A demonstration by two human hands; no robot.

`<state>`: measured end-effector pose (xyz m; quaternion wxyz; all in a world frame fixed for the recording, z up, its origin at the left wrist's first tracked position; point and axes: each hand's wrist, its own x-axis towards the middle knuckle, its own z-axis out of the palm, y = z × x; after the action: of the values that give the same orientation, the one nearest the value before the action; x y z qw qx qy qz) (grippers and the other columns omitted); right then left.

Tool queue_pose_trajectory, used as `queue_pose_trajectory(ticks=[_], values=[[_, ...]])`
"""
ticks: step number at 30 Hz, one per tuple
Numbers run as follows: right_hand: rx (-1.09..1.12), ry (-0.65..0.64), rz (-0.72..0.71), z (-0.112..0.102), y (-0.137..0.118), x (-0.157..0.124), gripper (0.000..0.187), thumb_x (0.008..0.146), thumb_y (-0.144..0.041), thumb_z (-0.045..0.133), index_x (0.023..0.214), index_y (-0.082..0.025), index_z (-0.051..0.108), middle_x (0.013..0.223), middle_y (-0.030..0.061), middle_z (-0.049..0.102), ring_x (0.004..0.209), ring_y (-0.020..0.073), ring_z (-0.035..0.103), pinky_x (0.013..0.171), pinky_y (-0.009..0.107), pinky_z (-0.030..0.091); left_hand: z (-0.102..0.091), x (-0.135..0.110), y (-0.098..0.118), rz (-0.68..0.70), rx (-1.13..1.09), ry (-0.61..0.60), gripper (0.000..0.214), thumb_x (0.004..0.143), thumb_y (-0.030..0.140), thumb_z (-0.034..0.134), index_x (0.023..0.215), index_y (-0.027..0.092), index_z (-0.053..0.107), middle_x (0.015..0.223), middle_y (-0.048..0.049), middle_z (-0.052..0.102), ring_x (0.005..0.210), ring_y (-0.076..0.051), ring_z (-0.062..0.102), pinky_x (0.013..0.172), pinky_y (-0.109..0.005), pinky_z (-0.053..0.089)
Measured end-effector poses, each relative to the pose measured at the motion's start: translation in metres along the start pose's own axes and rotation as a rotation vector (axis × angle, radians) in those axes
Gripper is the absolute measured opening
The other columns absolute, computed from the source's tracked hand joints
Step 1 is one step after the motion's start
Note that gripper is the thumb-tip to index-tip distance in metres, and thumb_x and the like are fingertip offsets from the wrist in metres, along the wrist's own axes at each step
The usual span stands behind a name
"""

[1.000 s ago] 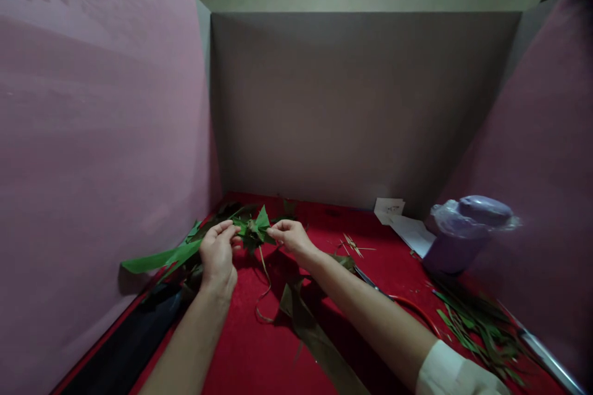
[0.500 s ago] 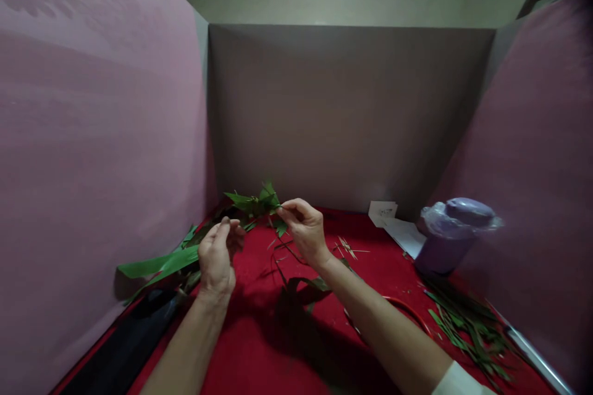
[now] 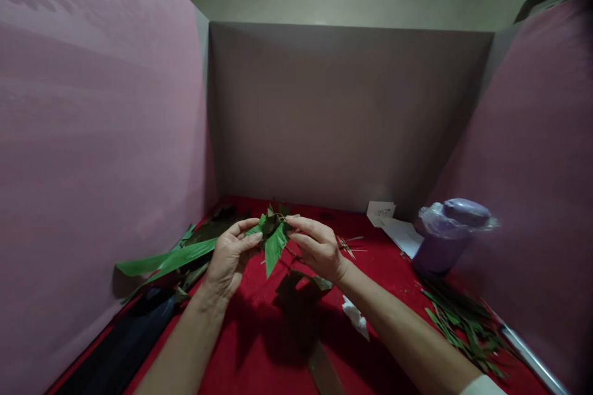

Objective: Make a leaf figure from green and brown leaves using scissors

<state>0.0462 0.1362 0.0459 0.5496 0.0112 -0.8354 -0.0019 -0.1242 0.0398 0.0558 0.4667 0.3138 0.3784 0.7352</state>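
A small folded bundle of green leaf strips (image 3: 273, 234) hangs in the air between both my hands, above a red cloth (image 3: 259, 345). My left hand (image 3: 230, 257) pinches its left side with thumb and forefinger. On the bundle's right side my right hand (image 3: 315, 247) has its fingers closed round it. A brownish leaf strip (image 3: 301, 296) trails down from the bundle to the cloth below.
Long green leaves (image 3: 162, 259) lie at the left by a dark flat object (image 3: 120, 352). A purple lidded container (image 3: 447, 234) stands at the right, with white papers (image 3: 393, 222) behind it and leaf trimmings (image 3: 467, 327) in front. Pinkish panels wall in three sides.
The bundle was lifted by my right hand, then brought lower and nearer to me. My left hand, which had let go, now pinches it again.
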Motion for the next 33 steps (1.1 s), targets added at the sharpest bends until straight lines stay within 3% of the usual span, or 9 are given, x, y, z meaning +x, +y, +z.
queue_pose_trajectory(ticks=[3,5,9,11,14,18,22,29,33], values=[[-0.001,-0.009,0.075,-0.002,-0.008,-0.004,0.024,0.083,-0.008,0.048,0.094,-0.020,0.065,0.116,0.0102,0.059,0.099,0.0193,0.059,0.082,0.035,0.051,-0.002,0.003,-0.002,0.046,0.029,0.033,0.038,0.056,0.009,0.075,0.091,0.014,0.061,0.076,-0.0014,0.070,0.067,-0.012,0.064,0.064,-0.022,0.051],[0.005,0.037,0.222,-0.001,-0.016,-0.005,0.024,0.084,-0.010,0.049,0.100,-0.021,0.063,0.118,0.0101,0.056,0.096,0.0182,0.060,0.081,0.033,0.050,-0.003,0.004,-0.003,0.074,0.057,0.061,0.039,0.055,0.010,0.076,0.091,0.014,0.061,0.073,-0.0002,0.069,0.063,-0.011,0.063,0.061,-0.020,0.050],[0.180,0.163,0.713,0.008,-0.031,-0.007,0.019,0.085,-0.025,0.053,0.103,-0.021,0.057,0.104,0.0080,0.058,0.091,0.0188,0.057,0.080,0.034,0.048,0.000,0.003,-0.006,0.115,0.116,0.105,0.041,0.053,0.011,0.077,0.091,0.013,0.061,0.068,0.0013,0.067,0.056,-0.008,0.060,0.055,-0.017,0.048],[0.345,0.233,1.001,0.014,-0.033,-0.007,0.027,0.081,-0.036,0.058,0.103,-0.021,0.054,0.100,0.0070,0.058,0.091,0.0200,0.056,0.074,0.032,0.048,0.002,0.003,-0.009,0.120,0.139,0.115,0.041,0.053,0.012,0.077,0.091,0.012,0.061,0.068,0.0009,0.067,0.056,-0.008,0.060,0.054,-0.017,0.048],[0.498,0.313,1.254,0.021,-0.029,-0.008,0.039,0.073,-0.048,0.063,0.098,-0.019,0.053,0.097,0.0070,0.057,0.088,0.0203,0.054,0.061,0.026,0.047,0.002,0.003,-0.011,0.113,0.159,0.133,0.041,0.053,0.013,0.077,0.090,0.011,0.061,0.065,0.0015,0.066,0.053,-0.007,0.058,0.050,-0.016,0.047],[0.665,0.255,1.363,0.025,-0.029,-0.008,0.040,0.070,-0.053,0.063,0.082,-0.015,0.055,0.077,0.0040,0.055,0.067,0.0147,0.055,0.045,0.020,0.038,0.002,0.004,-0.012,0.102,0.161,0.145,0.041,0.052,0.013,0.077,0.090,0.012,0.060,0.064,0.0022,0.065,0.052,-0.007,0.057,0.049,-0.016,0.046],[0.848,0.219,1.404,0.025,-0.037,-0.006,0.036,0.063,-0.046,0.070,0.074,-0.016,0.054,0.065,-0.0016,0.052,0.053,0.0088,0.049,0.043,0.017,0.034,0.005,0.002,-0.013,0.078,0.160,0.133,0.041,0.051,0.014,0.077,0.089,0.012,0.060,0.068,0.0005,0.066,0.055,-0.009,0.059,0.052,-0.019,0.047],[0.925,0.262,1.351,0.022,-0.031,-0.007,0.031,0.060,-0.035,0.072,0.073,-0.018,0.051,0.064,-0.0040,0.052,0.050,0.0070,0.044,0.045,0.018,0.033,0.001,0.004,-0.008,0.061,0.211,0.085,0.035,0.058,0.023,0.076,0.089,0.013,0.063,0.075,-0.0028,0.068,0.067,-0.012,0.062,0.066,-0.024,0.048],[0.908,0.242,1.264,0.019,-0.028,-0.005,0.028,0.058,-0.031,0.074,0.072,-0.018,0.054,0.058,-0.0056,0.051,0.046,0.0066,0.038,0.043,0.019,0.028,-0.001,0.005,-0.002,0.085,0.266,0.007,0.047,0.050,0.015,0.080,0.094,0.015,0.065,0.088,-0.0051,0.068,0.086,-0.017,0.061,0.076,-0.025,0.047]])
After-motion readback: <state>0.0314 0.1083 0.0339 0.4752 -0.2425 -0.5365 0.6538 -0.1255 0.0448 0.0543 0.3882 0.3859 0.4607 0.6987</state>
